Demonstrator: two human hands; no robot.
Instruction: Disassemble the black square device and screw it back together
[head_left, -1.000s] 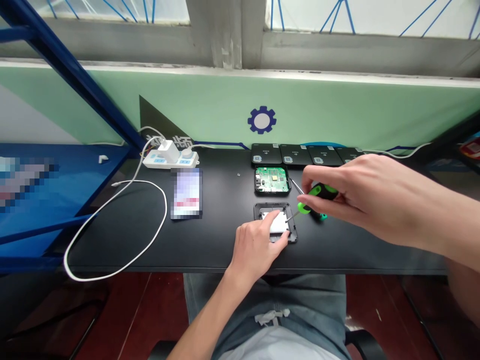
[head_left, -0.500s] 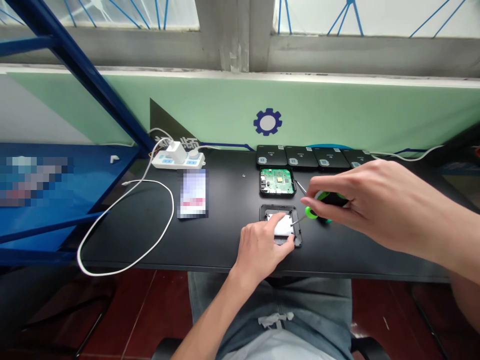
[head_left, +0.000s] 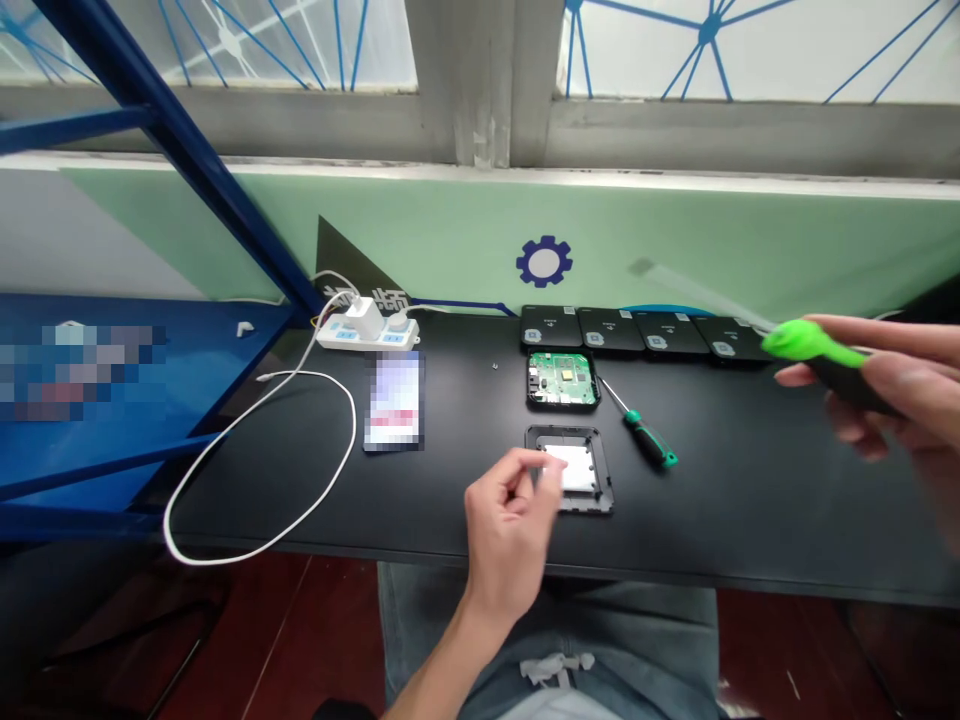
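Black counter (head_left: 750,520), middle: green PCB (head_left: 562,378) in black case (head_left: 562,400), black frame (head_left: 592,500) nearer front edge. Screwdriver (head_left: 646,442) lies diagonal beside them, tip pointing up-left. R hand (head_left: 892,390), now moved off to right, grips green-handled driver (head_left: 817,350), tip blurred; L hand (head_left: 510,530) half-curled over frame, can't tell if holding anything.

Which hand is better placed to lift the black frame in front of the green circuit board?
The left hand: it holds no tool and is right at the black frame. The right hand is farther away, at the side, gripping a green-handled screwdriver.
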